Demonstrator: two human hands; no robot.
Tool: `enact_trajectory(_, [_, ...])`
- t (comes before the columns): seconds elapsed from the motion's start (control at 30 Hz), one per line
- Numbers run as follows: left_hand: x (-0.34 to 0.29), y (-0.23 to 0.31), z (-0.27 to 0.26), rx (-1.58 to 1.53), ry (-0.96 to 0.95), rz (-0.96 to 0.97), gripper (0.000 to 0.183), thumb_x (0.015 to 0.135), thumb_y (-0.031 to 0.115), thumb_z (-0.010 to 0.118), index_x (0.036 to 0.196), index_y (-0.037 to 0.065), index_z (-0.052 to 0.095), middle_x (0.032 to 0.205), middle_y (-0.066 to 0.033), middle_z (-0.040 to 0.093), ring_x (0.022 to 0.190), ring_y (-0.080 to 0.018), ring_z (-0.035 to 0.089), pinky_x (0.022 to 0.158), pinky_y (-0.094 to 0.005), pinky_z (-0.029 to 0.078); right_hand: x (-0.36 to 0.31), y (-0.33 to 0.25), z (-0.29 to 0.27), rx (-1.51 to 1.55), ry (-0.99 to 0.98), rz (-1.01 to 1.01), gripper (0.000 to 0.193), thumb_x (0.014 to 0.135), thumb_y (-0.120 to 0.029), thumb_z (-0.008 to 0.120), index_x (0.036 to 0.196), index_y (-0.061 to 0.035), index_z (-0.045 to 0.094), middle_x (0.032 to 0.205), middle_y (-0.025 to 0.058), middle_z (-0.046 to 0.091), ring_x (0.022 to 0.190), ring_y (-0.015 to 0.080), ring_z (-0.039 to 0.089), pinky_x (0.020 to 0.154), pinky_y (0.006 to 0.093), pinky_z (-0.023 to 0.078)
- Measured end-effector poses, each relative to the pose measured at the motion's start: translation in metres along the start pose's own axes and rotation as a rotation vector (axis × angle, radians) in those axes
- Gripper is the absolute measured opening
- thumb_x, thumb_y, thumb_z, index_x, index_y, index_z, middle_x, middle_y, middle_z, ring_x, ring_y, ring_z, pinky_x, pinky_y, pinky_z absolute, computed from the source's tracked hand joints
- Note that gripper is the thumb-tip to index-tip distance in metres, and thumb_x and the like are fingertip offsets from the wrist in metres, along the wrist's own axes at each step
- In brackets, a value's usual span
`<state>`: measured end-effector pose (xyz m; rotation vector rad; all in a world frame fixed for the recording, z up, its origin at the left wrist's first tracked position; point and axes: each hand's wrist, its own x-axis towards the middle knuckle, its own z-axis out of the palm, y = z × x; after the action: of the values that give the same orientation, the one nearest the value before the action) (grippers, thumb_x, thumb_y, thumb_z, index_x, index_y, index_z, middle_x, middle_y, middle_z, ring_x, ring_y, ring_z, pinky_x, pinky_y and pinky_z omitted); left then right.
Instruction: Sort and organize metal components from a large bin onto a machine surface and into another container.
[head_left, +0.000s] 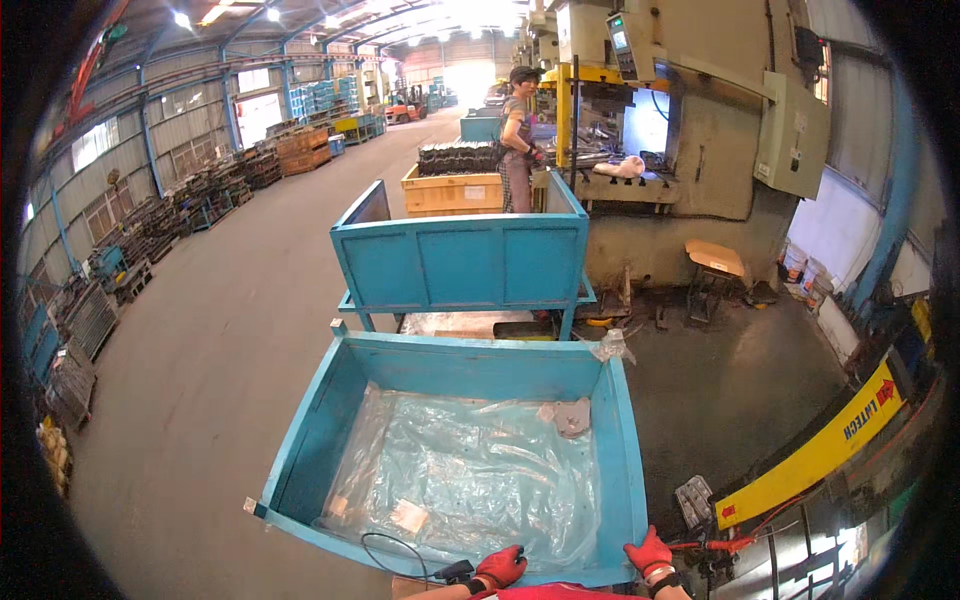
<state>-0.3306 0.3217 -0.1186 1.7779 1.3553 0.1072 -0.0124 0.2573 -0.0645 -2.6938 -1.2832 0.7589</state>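
A large blue metal bin (622, 430) stands right in front of me, lined with clear plastic sheeting (470, 470). My left hand (502, 567), in a red glove, is closed over the bin's near rim. Also red-gloved, my right hand (648, 553) grips the rim at the near right corner. Beside the left hand lies a black handheld device (455, 571) with a looped cable. Inside the bin, a grey flat metal part (572, 418) rests in the far right corner, and a pale paper piece (408, 515) lies on the plastic.
A second blue bin (460, 265) stands just beyond, on legs. Behind it a person (518, 140) stands by a large press (720, 140). A yellow guard bar (810, 450) crosses the right side. Stacked racks (170, 200) line the left wall along a grey floor aisle (220, 350).
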Motion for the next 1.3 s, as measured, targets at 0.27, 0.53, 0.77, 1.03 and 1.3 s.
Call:
enact_trajectory(0.27, [-0.008, 0.002, -0.001, -0.077, 0.029, 0.036, 0.04, 0.081, 0.036, 0.051, 0.112, 0.011, 0.051, 0.103, -0.0149, 0.06, 0.097, -0.034, 0.056, 0.082, -0.0413, 0.044, -0.006, 0.023, -0.017, -0.001, -0.022, 0.006, 0.078, 0.063, -0.058, 0.062, 0.108, 0.0038, 0.047, 0.095, 0.0267, 0.058, 0.094, 0.0389, 0.056, 0.081, 0.0449, 0.044])
enact_trajectory(0.53, [-0.005, 0.005, 0.002, 0.027, 0.065, 0.054, 0.037, 0.082, 0.035, 0.049, 0.111, 0.012, 0.052, 0.109, -0.0147, 0.057, 0.098, -0.0327, 0.055, 0.083, -0.041, 0.044, -0.024, 0.067, 0.01, 0.389, -0.105, 0.054, 0.071, 0.072, -0.058, 0.058, 0.099, 0.0087, 0.056, 0.091, 0.0294, 0.059, 0.094, 0.0393, 0.057, 0.078, 0.042, 0.044])
enact_trajectory(0.77, [-0.006, 0.008, 0.002, 0.032, 0.053, 0.066, 0.037, 0.081, 0.034, 0.049, 0.11, 0.011, 0.051, 0.106, -0.015, 0.058, 0.096, -0.033, 0.056, 0.081, -0.0419, 0.045, -0.026, 0.073, 0.032, 0.3, 0.028, 0.071, 0.077, 0.072, -0.048, 0.058, 0.128, -0.0016, 0.032, 0.109, 0.026, 0.054, 0.105, 0.0384, 0.051, 0.086, 0.0426, 0.042])
enact_trajectory(1.03, [-0.01, 0.016, -0.007, 0.049, 0.056, 0.068, 0.034, 0.081, 0.033, 0.049, 0.107, 0.012, 0.054, 0.101, -0.0142, 0.06, 0.094, -0.0335, 0.057, 0.08, -0.0426, 0.045, -0.015, 0.07, 0.015, 0.11, -0.052, -0.072, 0.091, 0.058, -0.055, 0.069, 0.123, 0.0014, 0.04, 0.101, 0.0249, 0.059, 0.096, 0.0386, 0.056, 0.082, 0.0404, 0.045])
enact_trajectory(1.3, [-0.009, 0.004, -0.005, 0.026, 0.111, 0.095, 0.034, 0.081, 0.033, 0.049, 0.107, 0.013, 0.055, 0.098, -0.0171, 0.06, 0.091, -0.0347, 0.057, 0.077, -0.0431, 0.045, -0.065, -0.011, -0.044, 0.182, -0.059, -0.004, 0.074, 0.063, -0.056, 0.063, 0.106, 0.0034, 0.055, 0.102, 0.0235, 0.059, 0.097, 0.0369, 0.056, 0.084, 0.0421, 0.044])
